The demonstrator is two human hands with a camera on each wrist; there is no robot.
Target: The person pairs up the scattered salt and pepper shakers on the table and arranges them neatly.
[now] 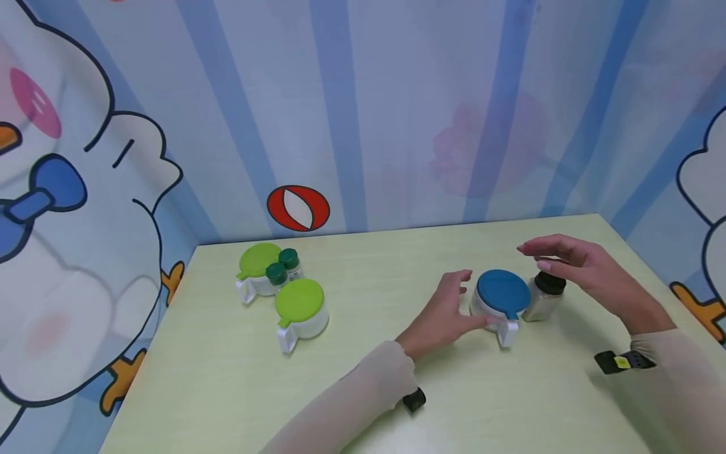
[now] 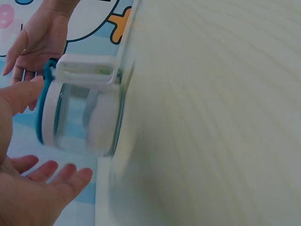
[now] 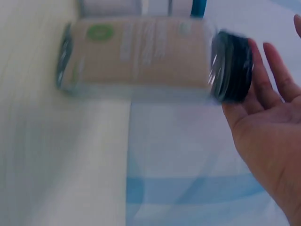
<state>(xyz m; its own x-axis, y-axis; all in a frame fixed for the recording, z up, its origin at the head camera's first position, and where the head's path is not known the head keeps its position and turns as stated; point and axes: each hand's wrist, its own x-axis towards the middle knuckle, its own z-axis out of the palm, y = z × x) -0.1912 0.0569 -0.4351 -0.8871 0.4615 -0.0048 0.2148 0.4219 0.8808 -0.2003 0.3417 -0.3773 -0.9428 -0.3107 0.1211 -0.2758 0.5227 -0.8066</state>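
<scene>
- Clearly upright, the blue-lidded jar (image 1: 500, 301) stands on the table (image 1: 386, 296), toward its right edge and well in from the near edge; its white handle (image 1: 507, 333) points toward the near edge.
- The left hand (image 1: 437, 321) curves loosely around this jar, thumb on the handle side and fingers on the far left side, without a closed grasp; whether any finger touches the glass, I cannot tell.
- Just beside the jar, nearer the table's right edge, a bottle (image 1: 541, 301) stands upright, with a black cap (image 1: 550, 283) and a brown label (image 3: 155, 54) whose print is blurred.
- The right hand (image 1: 590, 274) is at the cap, its fingers extended and not clenched; contact with the cap is unclear.
- Well apart, toward the table's far left corner, are the rear green-lidded jar (image 1: 259, 265) and the front green-lidded jar (image 1: 300, 309), both with white handles.
- Between those two stand two small green-capped bottles (image 1: 276, 274).
- Long pale sleeves (image 1: 363, 397) cover both arms, and dark bands (image 1: 624, 362) show at the wrists.
- Beyond the far edge hangs a blue-striped backdrop (image 1: 386, 126) with a red-and-white ball (image 1: 298, 208) printed on it.
</scene>
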